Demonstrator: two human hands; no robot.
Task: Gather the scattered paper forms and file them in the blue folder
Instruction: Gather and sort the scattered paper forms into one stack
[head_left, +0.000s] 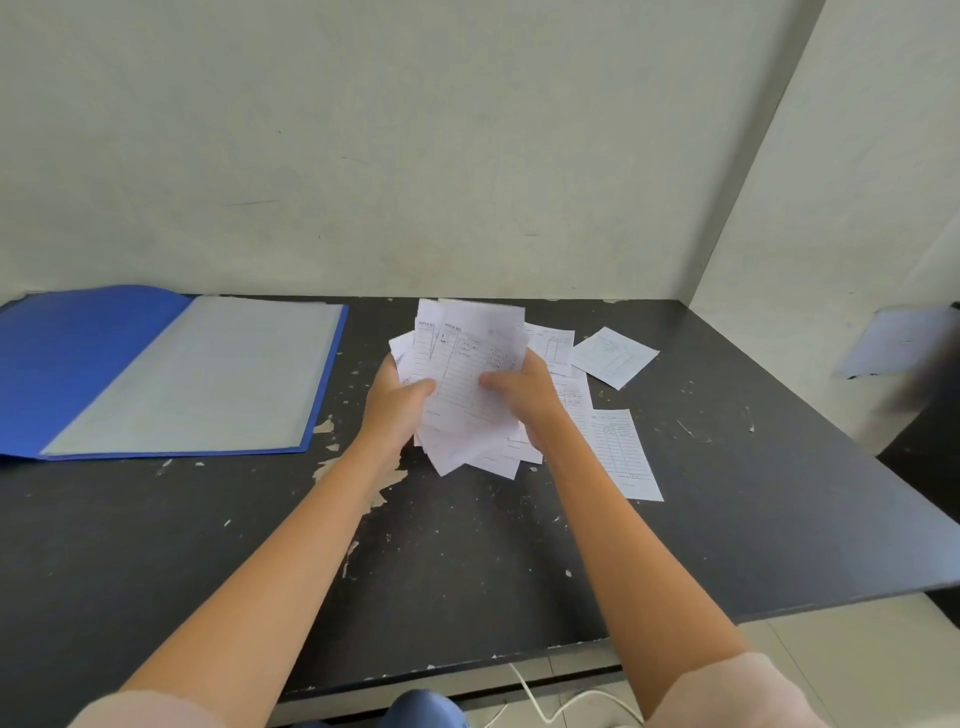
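A loose bundle of white paper forms (467, 374) is held upright above the middle of the black desk, fanned and uneven. My left hand (397, 400) grips its left edge, thumb across the front. My right hand (524, 389) grips its right edge the same way. More forms lie flat on the desk: one (615, 356) to the right at an angle, one (626, 452) long slip nearer me, others (553, 340) partly hidden behind the bundle. The blue folder (78, 358) lies open at the far left, with a pale clear sleeve page (208, 374) showing.
The black desk (467, 561) has chipped paint and stands against a pale wall. Its right edge slants away at the right. A sheet (893, 340) is stuck on the right wall. A white cable (550, 706) lies on the floor below the front edge.
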